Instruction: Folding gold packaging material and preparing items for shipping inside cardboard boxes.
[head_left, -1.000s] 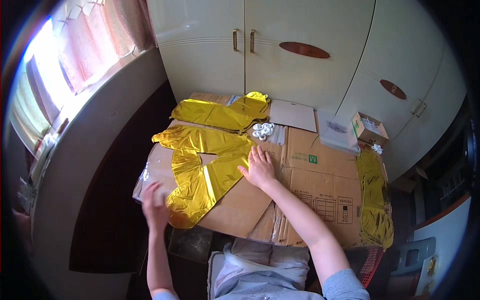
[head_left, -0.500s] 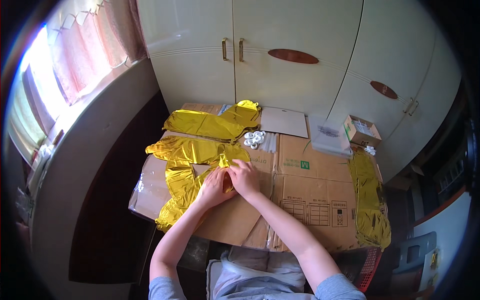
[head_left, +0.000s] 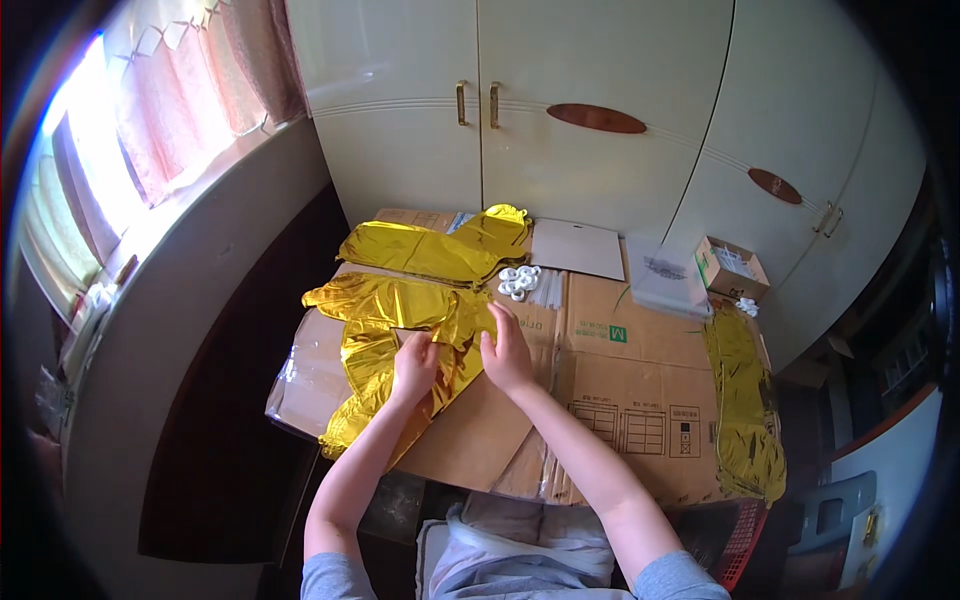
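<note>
A flat gold foil balloon (head_left: 385, 330) lies on the flattened brown cardboard (head_left: 620, 390) covering the table. My left hand (head_left: 415, 365) rests on its middle with fingers pressing the foil. My right hand (head_left: 507, 352) lies flat at the balloon's right edge, palm down. A second gold foil balloon (head_left: 440, 250) lies just beyond, toward the cupboard. A third gold foil piece (head_left: 745, 400) lies along the right side of the cardboard.
A cluster of small white rings (head_left: 519, 281) sits behind my right hand. A white sheet (head_left: 580, 248), a clear plastic packet (head_left: 665, 278) and a small open carton (head_left: 732, 268) stand at the back. Cream cupboard doors (head_left: 480, 110) rise behind; a curtained window (head_left: 150, 130) at left.
My left hand came up from the near left edge of the table onto the gold balloon. Both hands now rest close together on the foil.
</note>
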